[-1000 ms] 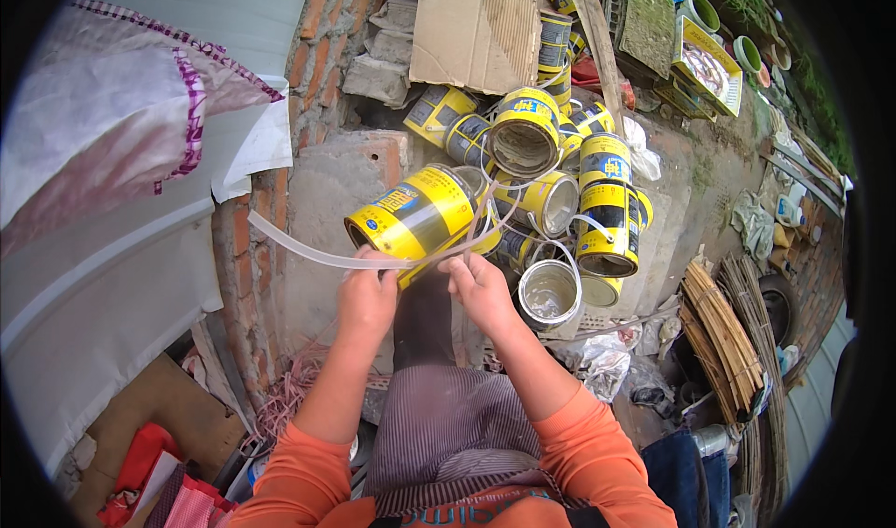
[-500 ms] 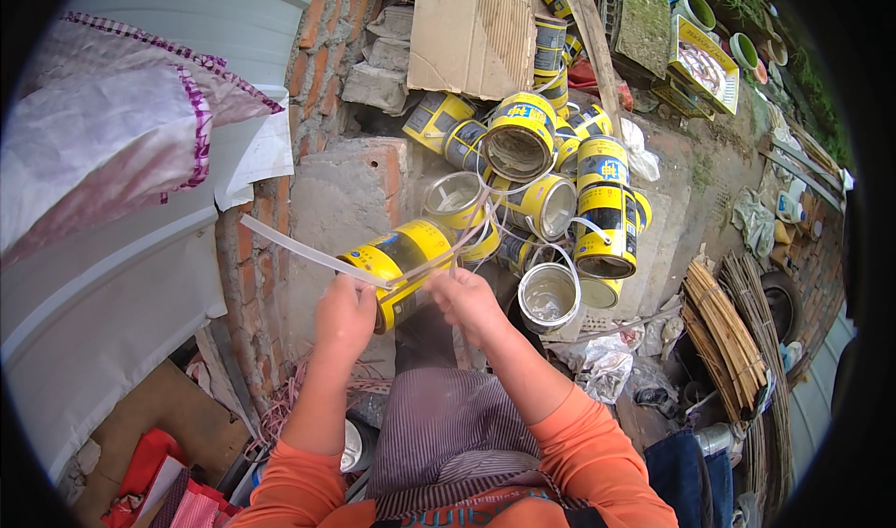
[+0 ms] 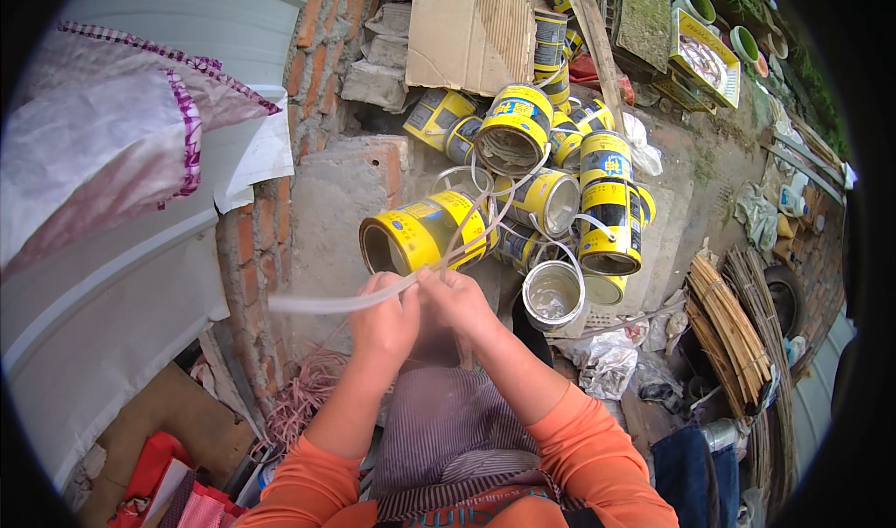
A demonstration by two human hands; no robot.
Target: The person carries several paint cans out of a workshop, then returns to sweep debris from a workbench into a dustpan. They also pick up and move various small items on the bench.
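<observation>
In front of me my left hand (image 3: pixel 385 321) is closed on a whitish flat plastic strap (image 3: pixel 322 305), whose loose end sticks out to the left, blurred by motion. My right hand (image 3: pixel 457 302) pinches the same strap close beside it, fingertips nearly touching the left hand's. A pale pinkish length of strap (image 3: pixel 457 243) rises from the hands toward the tangle among the cans. Just beyond my fingers a yellow-and-black metal can (image 3: pixel 434 231) lies on its side, its dark end facing lower left. Exactly how the strap crosses at my fingertips is hidden.
Similar cans (image 3: pixel 515 129) are piled ahead, and an upright whitish-lined can (image 3: pixel 553 295) stands to the right. A cardboard box (image 3: pixel 471 34) sits behind them. Brick wall (image 3: pixel 250 248) and white metal sheeting (image 3: pixel 121 285) run along the left. Bundled wooden strips (image 3: pixel 728 337) lie right.
My hands have come together, the left one moving right and down. The nearest can has shifted right and turned its dark end toward me. The strap's loose end has swung lower.
</observation>
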